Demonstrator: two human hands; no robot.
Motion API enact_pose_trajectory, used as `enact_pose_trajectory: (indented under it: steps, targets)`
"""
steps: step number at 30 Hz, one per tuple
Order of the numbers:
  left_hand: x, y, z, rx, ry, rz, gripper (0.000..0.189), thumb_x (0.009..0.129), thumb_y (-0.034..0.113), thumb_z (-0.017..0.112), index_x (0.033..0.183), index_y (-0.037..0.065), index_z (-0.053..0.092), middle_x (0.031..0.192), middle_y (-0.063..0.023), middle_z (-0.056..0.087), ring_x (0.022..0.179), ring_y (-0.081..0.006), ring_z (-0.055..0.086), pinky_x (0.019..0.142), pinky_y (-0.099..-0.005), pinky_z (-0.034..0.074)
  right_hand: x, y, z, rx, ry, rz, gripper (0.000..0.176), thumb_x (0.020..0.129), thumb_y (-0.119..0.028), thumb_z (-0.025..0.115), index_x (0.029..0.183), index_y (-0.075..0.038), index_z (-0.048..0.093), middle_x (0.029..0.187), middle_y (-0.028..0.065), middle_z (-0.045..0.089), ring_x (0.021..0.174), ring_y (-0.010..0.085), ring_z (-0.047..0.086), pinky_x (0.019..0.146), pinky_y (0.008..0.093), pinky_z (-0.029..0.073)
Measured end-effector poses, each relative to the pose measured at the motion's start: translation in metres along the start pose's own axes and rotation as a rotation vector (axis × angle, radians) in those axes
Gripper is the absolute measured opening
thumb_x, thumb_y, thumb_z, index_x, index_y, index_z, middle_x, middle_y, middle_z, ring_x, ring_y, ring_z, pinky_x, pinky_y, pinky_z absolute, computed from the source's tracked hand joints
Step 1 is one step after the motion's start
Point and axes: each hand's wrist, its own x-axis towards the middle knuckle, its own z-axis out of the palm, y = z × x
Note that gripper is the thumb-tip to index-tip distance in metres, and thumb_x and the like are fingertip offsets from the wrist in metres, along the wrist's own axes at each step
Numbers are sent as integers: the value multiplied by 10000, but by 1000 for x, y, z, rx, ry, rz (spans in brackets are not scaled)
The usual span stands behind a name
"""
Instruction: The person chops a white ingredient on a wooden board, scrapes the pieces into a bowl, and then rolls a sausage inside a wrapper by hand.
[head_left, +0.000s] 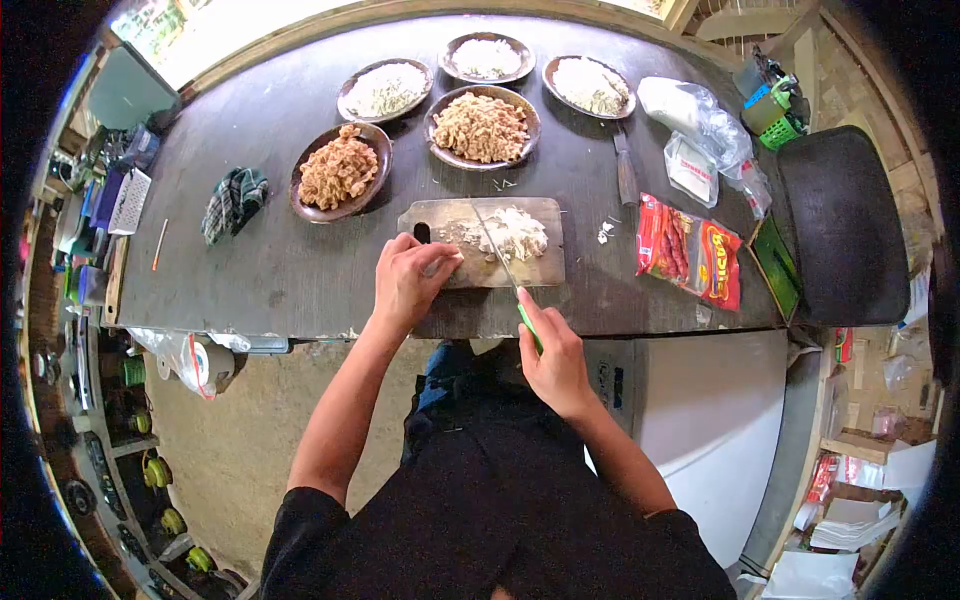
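My right hand (555, 365) is wrapped round the green handle of a knife (496, 248), its blade slanting up and left over the wooden cutting board (550, 272). Finely cut white pieces (515, 235) lie heaped on the board to the right of the blade. At the board's left end, my left hand (405, 280) is closed with its fingertips together on a small pale piece of food (452, 262), whose kind I cannot make out. The fingers hide most of that piece. A gap separates the blade from my left fingertips.
Beyond the board stand brown plates of white shreds (487, 58) and of browned, fried-looking pieces (480, 127). A second knife (625, 170), a red sausage packet (688, 252) and plastic bags (700, 125) lie to the right. A plaid cloth (235, 203) lies left.
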Motion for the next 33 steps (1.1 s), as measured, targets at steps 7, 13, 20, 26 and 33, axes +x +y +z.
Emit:
enact_pose_trajectory:
  steps: [7, 13, 20, 26, 33]
  targets:
    - [2, -3, 0, 94, 77, 203, 118, 769, 188, 829, 849, 120, 775, 943, 2, 774, 841, -227, 596, 800, -356, 507, -9, 0, 11, -62, -76, -125, 538, 977, -90, 615, 1501, -120, 499, 875, 147, 572, 655, 359, 649, 586, 463, 550]
    - [1, -10, 2, 27, 40, 145, 128, 743, 144, 833, 844, 100, 767, 926, -3, 774, 829, -239, 599, 797, -358, 515, -5, -5, 11, -72, -124, -75, 562, 956, -48, 614, 1500, -139, 505, 888, 150, 576, 730, 379, 643, 640, 477, 534]
    - [1, -13, 4, -17, 3, 57, 144, 732, 157, 836, 861, 121, 783, 907, -2, 772, 852, -237, 609, 831, -372, 509, 4, -6, 12, -88, -139, -75, 547, 957, -52, 612, 1490, -123, 509, 886, 160, 575, 727, 382, 644, 639, 485, 539]
    - [3, -13, 3, -17, -11, 63, 141, 744, 174, 827, 877, 137, 794, 875, -15, 762, 840, -242, 608, 819, -381, 506, 11, -6, 17, -156, -187, -70, 550, 954, -61, 612, 1491, -111, 505, 895, 160, 585, 731, 382, 648, 631, 474, 553]
    - [6, -8, -2, 1, -30, 2, 129, 749, 175, 820, 873, 147, 797, 799, -26, 739, 802, -246, 605, 784, -375, 498, 9, -2, 15, -146, -163, -50, 546, 959, -65, 610, 1493, -112, 504, 900, 157, 591, 735, 384, 657, 626, 472, 556]
